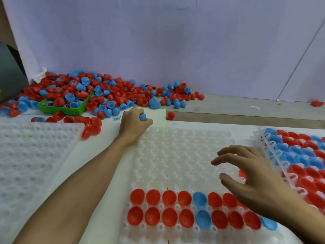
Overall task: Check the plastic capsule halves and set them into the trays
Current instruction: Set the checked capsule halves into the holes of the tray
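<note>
My left hand [134,121] reaches to the far edge of the middle tray [175,155] and grips a blue capsule half [142,117] in curled fingers. My right hand [246,171] hovers over the right side of that tray with fingers spread and holds nothing. A red half [242,173] shows just behind its fingers. Two rows of red and blue halves [184,210] fill the tray's near end. A big heap of loose red and blue halves [105,92] lies at the back left.
An unfilled white tray [31,152] lies at the left. A tilted tray full of halves [302,155] sits at the right. A green bin [63,105] is buried in the heap. One red half [171,115] lies alone past the middle tray. A white wall rises behind.
</note>
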